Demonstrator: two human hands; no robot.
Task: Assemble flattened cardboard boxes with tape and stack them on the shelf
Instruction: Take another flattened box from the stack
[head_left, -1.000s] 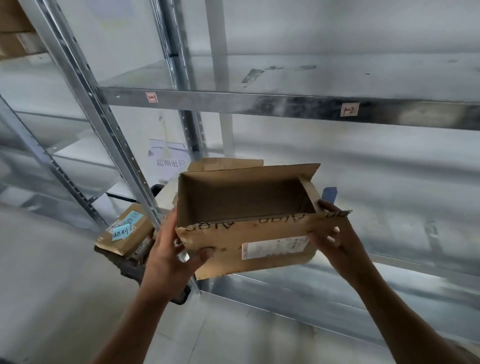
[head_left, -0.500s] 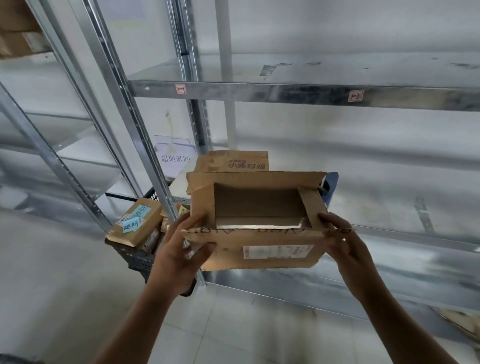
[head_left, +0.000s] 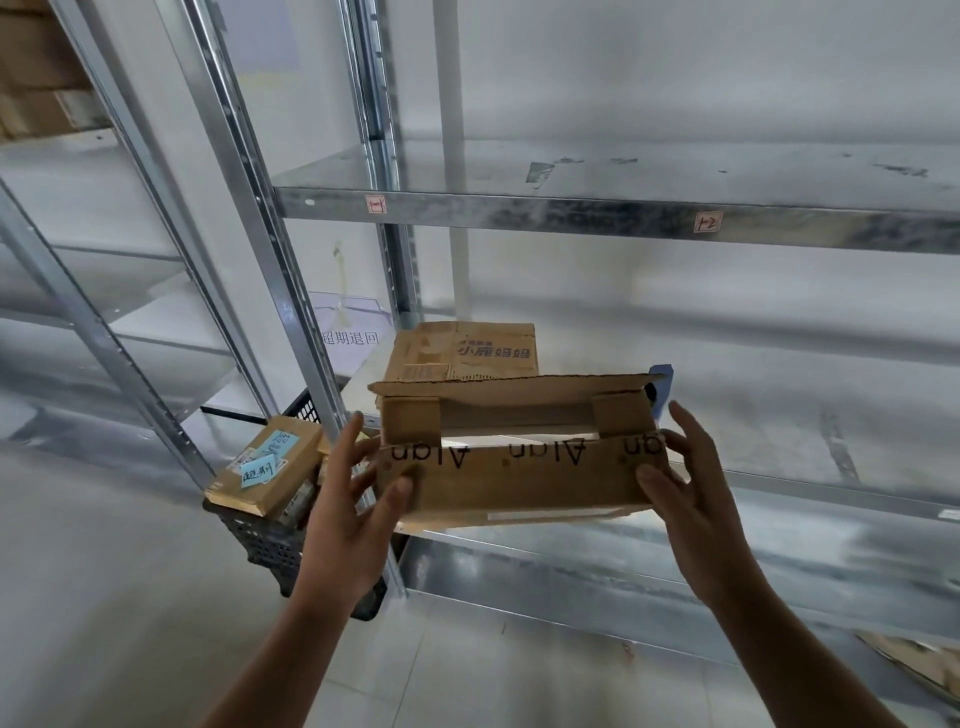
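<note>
The left hand (head_left: 353, 514) and right hand (head_left: 693, 501) clamp the two ends of the cardboard box (head_left: 519, 480), thumbs on its near face and fingers round the sides, likely to keep the loose flaps square while it is carried level. The box hangs just before the middle shelf (head_left: 831, 452), seemingly bound for it. At 12 o'clock a second box (head_left: 462, 353) already sits there. At 9 o'clock stands a black crate (head_left: 270, 548) of parcels (head_left: 265, 462).

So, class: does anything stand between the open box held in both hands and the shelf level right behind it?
Yes. A printed cardboard box sits on that shelf, directly behind the open box and toward its left. Further right the shelf looks bare.
</note>
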